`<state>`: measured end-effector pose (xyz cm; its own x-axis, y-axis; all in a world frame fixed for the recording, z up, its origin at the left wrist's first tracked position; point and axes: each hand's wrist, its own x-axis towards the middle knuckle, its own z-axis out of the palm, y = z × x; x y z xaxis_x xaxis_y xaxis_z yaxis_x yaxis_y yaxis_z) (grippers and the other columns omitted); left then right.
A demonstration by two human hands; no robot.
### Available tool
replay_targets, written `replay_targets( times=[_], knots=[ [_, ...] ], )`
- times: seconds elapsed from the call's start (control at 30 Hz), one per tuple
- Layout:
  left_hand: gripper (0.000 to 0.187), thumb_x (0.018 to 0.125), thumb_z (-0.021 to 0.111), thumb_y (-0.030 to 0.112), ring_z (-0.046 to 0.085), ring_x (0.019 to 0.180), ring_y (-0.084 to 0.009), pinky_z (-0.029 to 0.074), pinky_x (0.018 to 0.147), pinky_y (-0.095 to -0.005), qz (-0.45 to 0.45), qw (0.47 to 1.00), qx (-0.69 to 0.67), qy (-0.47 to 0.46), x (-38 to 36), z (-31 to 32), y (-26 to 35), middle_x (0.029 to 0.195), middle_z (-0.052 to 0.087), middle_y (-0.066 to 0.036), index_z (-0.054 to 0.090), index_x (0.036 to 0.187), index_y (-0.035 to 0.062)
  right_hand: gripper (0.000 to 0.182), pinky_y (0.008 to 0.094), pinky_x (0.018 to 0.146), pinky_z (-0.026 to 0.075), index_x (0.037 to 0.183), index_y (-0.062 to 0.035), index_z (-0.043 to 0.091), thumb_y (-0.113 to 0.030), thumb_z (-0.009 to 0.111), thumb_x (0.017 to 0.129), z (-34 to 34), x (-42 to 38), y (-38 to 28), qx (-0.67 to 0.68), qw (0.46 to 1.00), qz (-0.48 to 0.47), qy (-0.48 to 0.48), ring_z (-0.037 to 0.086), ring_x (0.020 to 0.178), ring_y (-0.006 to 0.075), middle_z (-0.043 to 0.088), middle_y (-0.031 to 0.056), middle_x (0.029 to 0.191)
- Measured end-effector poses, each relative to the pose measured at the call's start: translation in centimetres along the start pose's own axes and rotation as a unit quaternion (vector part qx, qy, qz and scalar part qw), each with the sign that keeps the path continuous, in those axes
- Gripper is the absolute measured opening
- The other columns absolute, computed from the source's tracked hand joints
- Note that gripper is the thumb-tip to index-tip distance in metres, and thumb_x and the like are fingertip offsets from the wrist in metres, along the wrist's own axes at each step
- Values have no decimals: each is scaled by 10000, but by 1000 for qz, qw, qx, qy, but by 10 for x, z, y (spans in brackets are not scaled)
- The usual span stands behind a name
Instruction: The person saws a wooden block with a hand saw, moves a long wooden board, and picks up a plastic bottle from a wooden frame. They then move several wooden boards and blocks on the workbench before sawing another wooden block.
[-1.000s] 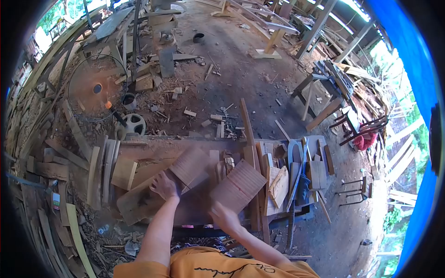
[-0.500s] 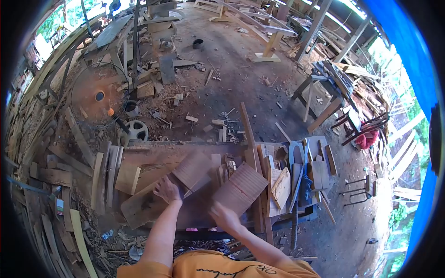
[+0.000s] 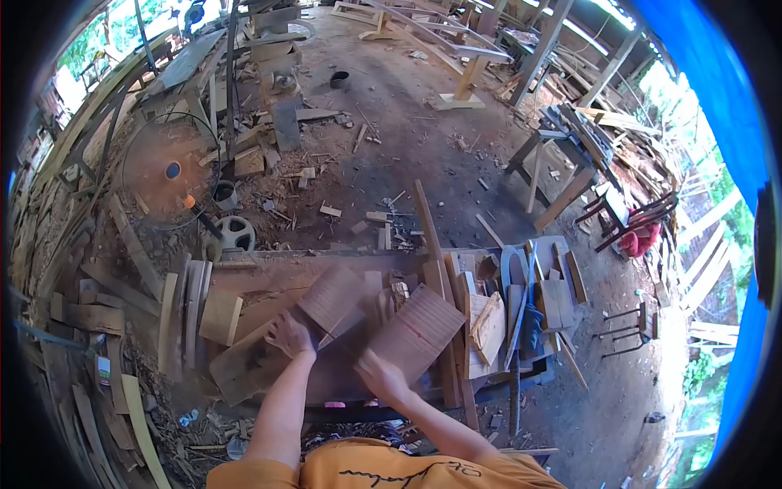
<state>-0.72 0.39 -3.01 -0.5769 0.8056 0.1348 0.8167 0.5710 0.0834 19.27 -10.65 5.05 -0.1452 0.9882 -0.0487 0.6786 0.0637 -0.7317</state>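
My left hand (image 3: 291, 335) lies over the upper end of a broad plank (image 3: 238, 374), at the lower left corner of a small ridged board (image 3: 332, 296). Its fingers are spread and bent downward on the wood. Beside the lower left edge of a larger ridged board (image 3: 416, 328), which slants up to the right, is my right hand (image 3: 382, 378). The fingers there look curled together, slightly blurred, and what they hold is hidden. A thin light strip (image 3: 330, 332) shows between the hands.
A cluttered workbench (image 3: 277, 259) carries wood pieces (image 3: 486, 328) on the right and a block (image 3: 221, 318) on the left. Beyond it stand a fan (image 3: 172, 170), a small wooden table (image 3: 562, 147) and a chair (image 3: 623, 216). Offcuts litter the dirt floor (image 3: 391, 163).
The whole view has shifted slightly left. My right hand has moved a little left along the larger board's lower edge; my left hand keeps its place on the wood.
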Motion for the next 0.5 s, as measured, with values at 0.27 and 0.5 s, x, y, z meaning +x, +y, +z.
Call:
replay_targets(
  times=[0.27,0.5],
  knots=[
    [270,906,447,175,513,1066,-294,334,937,-510,-19,1000,-16,-14,2,-9,5,1112,592,-78,548,1156,163,274,493,642,514,1006,-79,467,-283,617,903,-70,-79,-3,-28,999,29,-31,641,771,428,652,226,843],
    [252,916,432,198,502,1113,-307,324,968,-530,-12,998,-35,-42,0,-10,2,1146,596,-81,566,1124,149,253,509,628,501,1009,-82,471,-266,613,907,-8,-2,4,-11,1000,-18,-2,634,763,421,638,219,806]
  ],
)
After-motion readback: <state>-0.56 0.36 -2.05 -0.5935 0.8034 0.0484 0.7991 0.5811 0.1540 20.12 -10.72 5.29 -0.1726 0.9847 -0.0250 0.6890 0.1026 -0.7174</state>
